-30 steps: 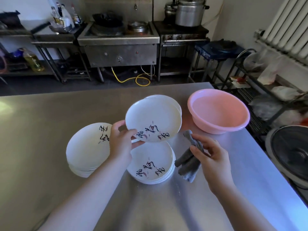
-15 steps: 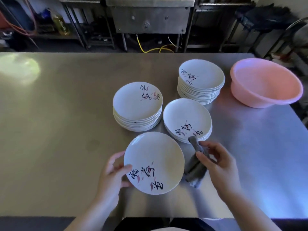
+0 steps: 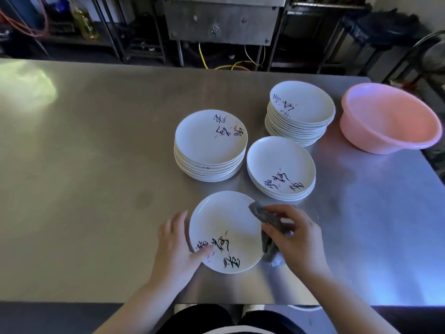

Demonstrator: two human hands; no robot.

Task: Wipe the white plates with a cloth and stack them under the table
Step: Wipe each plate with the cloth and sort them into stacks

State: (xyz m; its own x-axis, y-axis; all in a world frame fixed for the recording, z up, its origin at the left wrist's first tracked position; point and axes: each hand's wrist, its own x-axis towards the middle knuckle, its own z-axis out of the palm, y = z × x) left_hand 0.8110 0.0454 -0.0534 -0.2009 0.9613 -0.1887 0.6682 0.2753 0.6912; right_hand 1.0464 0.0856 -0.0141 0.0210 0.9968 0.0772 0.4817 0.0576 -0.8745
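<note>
Lying near the front edge of the steel tabletop (image 3: pixel 84 165), a single white plate (image 3: pixel 224 227) with black brush lettering on its near rim is held by the left hand (image 3: pixel 179 249), whose thumb is pressed on the lettered rim while the fingers are extended along the plate's left edge. A crumpled grey cloth (image 3: pixel 263 218) is gripped by the right hand (image 3: pixel 293 235), with the fingers curled round it; the cloth's upper end is laid on the plate's upper-right rim, and its lower end hangs past the plate's right edge onto the tabletop.

Three stacks of matching plates are seen beyond the held plate. The left stack (image 3: pixel 210 145) is placed behind it. The low middle stack (image 3: pixel 280 168) is set just beside the left stack, directly beyond the right hand. The tall far stack (image 3: pixel 299 112) is positioned behind the middle one, its lettering turned toward the left.

A pink plastic basin (image 3: pixel 390 119) is located just beside the far stack, near the tabletop's right edge. Dark metal kitchen frames and a yellow hose (image 3: pixel 226 66) are visible on the floor past the far edge.
</note>
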